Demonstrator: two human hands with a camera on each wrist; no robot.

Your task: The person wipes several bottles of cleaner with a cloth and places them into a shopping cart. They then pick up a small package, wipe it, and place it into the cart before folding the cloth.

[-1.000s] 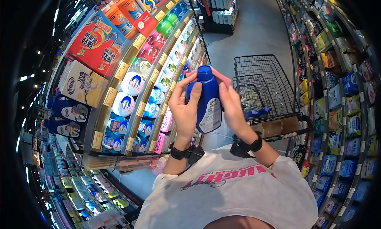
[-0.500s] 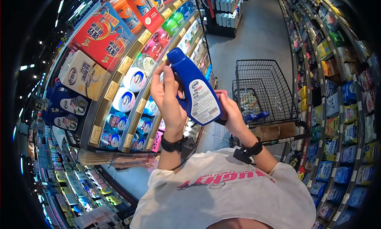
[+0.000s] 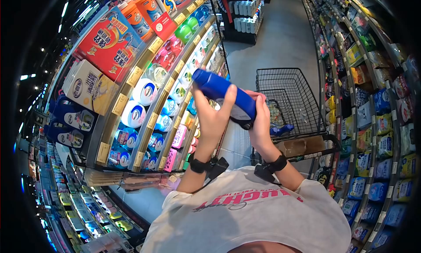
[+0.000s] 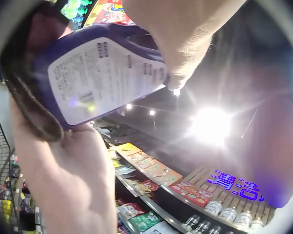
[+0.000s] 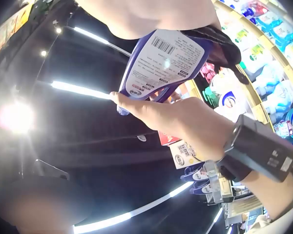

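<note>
A blue plastic detergent bottle (image 3: 237,97) is tilted in front of the chest, its capped neck toward the shelf at upper left. My left hand (image 3: 211,121) grips it near the handle and neck, thumb across the upper side. At the lower end, my right hand (image 3: 261,123) holds a dark, cloth-like item (image 4: 31,92) against the base; something pink shows by its fingers in the head view. The white back label (image 4: 107,78) with a barcode faces the left wrist camera. In the right wrist view the left hand (image 5: 185,122) reaches around the handle side.
A tiered shelf of cleaning products (image 3: 144,104) stands close on the left. A black wire shopping cart (image 3: 289,73) with blue bottles (image 3: 281,130) inside is ahead on the right. Shelves of packets (image 3: 377,139) line the right side, with grey aisle floor (image 3: 280,38) between.
The bottle first stood upright, then leaned left with its label toward the head camera. Now it lies flatter, with the label turned mostly downward. The left hand's thumb has come over the bottle.
</note>
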